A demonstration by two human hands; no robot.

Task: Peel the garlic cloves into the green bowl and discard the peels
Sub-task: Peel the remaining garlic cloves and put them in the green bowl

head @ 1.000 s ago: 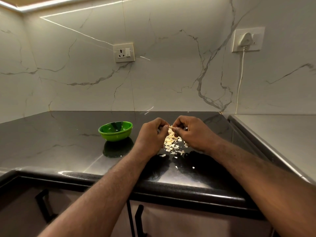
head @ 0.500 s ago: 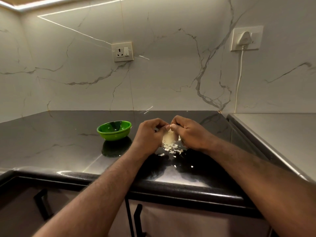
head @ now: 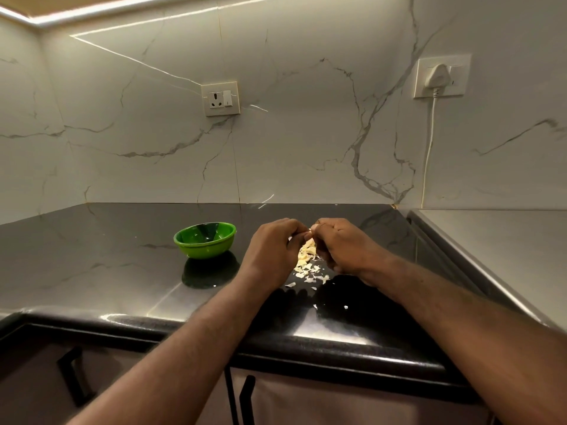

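Observation:
My left hand and my right hand meet fingertip to fingertip over the black counter, both with curled fingers pinching a small garlic clove that is mostly hidden between them. Below the hands lies a heap of pale garlic peels, with a few flakes scattered toward the counter's front edge. The green bowl stands on the counter to the left of my left hand, apart from it; its inside looks dark.
The black counter meets a marble wall with a socket at the back. A steel surface lies to the right, with a plugged-in white cable above it. Cabinet handles hang below the front edge.
Both hands stay together over the peel heap with small finger shifts on the clove. The peel heap shows more between the hands now than half a second ago.

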